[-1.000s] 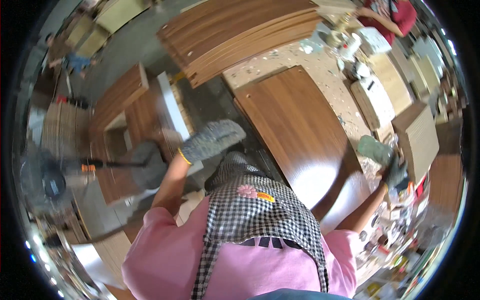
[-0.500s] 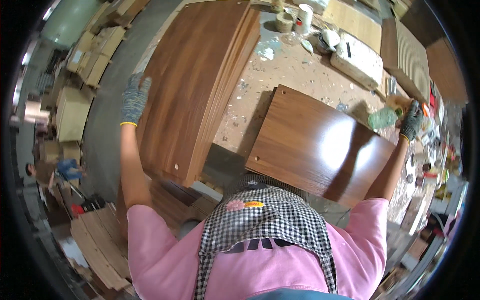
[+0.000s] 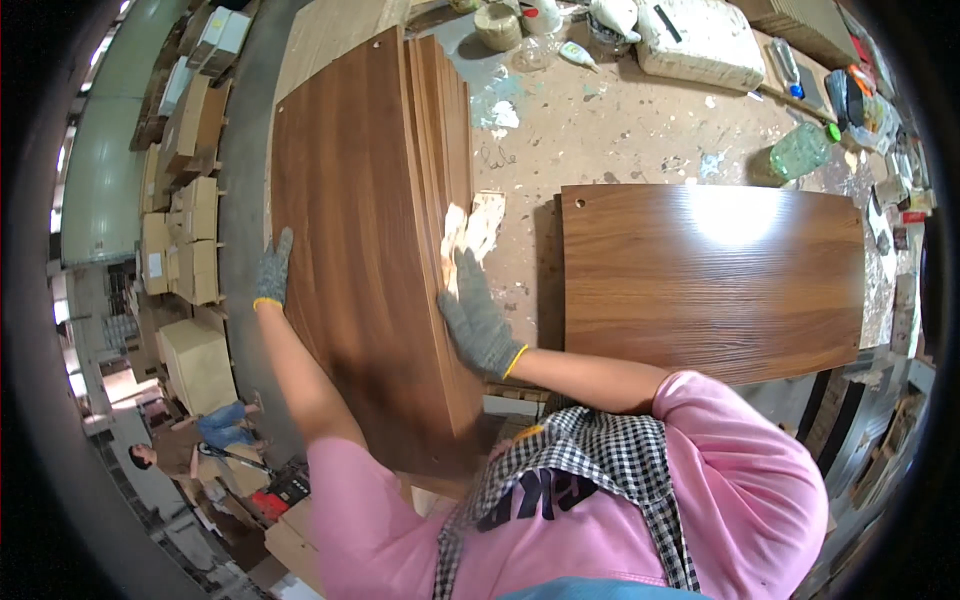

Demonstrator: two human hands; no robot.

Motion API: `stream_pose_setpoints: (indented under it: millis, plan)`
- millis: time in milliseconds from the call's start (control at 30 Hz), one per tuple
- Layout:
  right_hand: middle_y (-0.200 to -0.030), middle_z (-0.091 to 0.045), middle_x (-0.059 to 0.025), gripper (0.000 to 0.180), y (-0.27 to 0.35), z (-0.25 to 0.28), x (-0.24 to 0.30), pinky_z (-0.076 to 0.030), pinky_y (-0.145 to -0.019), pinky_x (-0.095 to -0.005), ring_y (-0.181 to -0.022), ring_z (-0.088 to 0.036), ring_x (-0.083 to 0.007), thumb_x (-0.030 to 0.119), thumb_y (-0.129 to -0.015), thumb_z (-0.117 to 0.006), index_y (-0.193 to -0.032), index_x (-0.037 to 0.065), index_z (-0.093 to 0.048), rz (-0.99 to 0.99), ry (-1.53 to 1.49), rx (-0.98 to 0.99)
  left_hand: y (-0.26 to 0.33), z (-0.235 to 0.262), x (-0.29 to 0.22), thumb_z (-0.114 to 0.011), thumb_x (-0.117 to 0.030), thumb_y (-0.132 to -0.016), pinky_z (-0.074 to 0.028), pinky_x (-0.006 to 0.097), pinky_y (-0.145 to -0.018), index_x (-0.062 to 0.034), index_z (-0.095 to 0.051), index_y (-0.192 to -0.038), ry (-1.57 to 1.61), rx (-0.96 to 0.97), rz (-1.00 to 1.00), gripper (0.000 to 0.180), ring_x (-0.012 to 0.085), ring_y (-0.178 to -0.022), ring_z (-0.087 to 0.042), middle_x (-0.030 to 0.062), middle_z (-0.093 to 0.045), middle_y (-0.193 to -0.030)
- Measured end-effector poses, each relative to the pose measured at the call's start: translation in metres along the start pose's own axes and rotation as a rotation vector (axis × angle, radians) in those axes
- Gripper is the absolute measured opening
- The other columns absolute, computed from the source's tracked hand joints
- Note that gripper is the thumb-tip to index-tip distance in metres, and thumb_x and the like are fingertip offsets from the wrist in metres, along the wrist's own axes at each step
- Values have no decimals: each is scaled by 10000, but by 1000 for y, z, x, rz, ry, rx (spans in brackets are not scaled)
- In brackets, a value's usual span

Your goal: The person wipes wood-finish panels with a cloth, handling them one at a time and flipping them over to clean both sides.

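Observation:
A stack of brown wood-grain panels [image 3: 345, 200] lies lengthwise in front of me at left of centre. At its left edge is my left hand [image 3: 273, 272], in a grey knitted glove, fingers stretched out along the side. My right hand [image 3: 480, 318], gloved too, is at the stack's right edge. Between its thumb and fingers is a crumpled cream rag [image 3: 474, 232], stained brown, which sticks out past the fingertips; part of the grip is hidden. To the right lies a second pile of wood-grain panels [image 3: 700, 290], its glossy top catching the light.
On the paint-spotted worktable [image 3: 620, 130] stand a green plastic bottle [image 3: 800, 152], a white wrapped block [image 3: 695, 45], a tub [image 3: 497, 27] and a small glue bottle [image 3: 578, 55]. Cardboard boxes [image 3: 195, 240] line the left side, where another person [image 3: 180, 440] sits.
My right hand has swung left from beside the green bottle to the stack's right edge, now with the rag. My left hand stays along the left edge. The view has turned.

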State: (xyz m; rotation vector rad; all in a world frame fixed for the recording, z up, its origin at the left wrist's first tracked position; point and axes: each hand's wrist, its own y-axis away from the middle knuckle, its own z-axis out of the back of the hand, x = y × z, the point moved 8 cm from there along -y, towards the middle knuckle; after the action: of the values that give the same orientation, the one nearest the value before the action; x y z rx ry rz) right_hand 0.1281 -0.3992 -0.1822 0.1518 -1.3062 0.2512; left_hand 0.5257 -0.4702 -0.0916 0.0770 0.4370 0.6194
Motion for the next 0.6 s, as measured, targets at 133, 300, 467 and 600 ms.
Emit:
stream_pose_setpoints:
  millis: [133,300,467,600]
  plan:
    - [-1529,-357,-303,608,-165,43,-18,-224,-1216,-454,-1445,-314,-424,341,-1055,-370,-1471,-101,-347,89,-18,-219,-18,-16,10,-540,-743,-866,-268,372,-1190,62,-360,-1498,47,-24,60,1039,349,-1441,-362,239,-397,-1540]
    - [-1516,-383,-296,628,-319,82,-41,-236,-1213,-413,-1431,-347,-397,388,-1051,-344,-1456,-90,-388,40,9,-366,-35,-6,-11,-547,-716,-886,-331,372,-1147,80,-394,-1472,-114,-45,-37,1001,365,-1356,-465,221,-506,-1458]
    - [-1597,-52,-368,772,-91,12,-29,-85,-1248,-444,-1514,-86,-440,387,-1062,-343,-1516,-160,-41,-55,-121,33,-26,-18,10,-562,-546,-970,-353,381,-1137,63,-435,-1445,49,-44,32,783,292,-1321,-474,189,-492,-1473]
    - [-1579,-88,-390,754,-69,-10,-23,-94,-1243,-479,-1500,-109,-469,385,-1063,-345,-1496,-184,-107,4,519,156,-35,-25,14,-596,-548,-957,-360,334,-1122,31,-518,-1411,165,-42,-7,740,258,-1268,-512,139,-533,-1442]
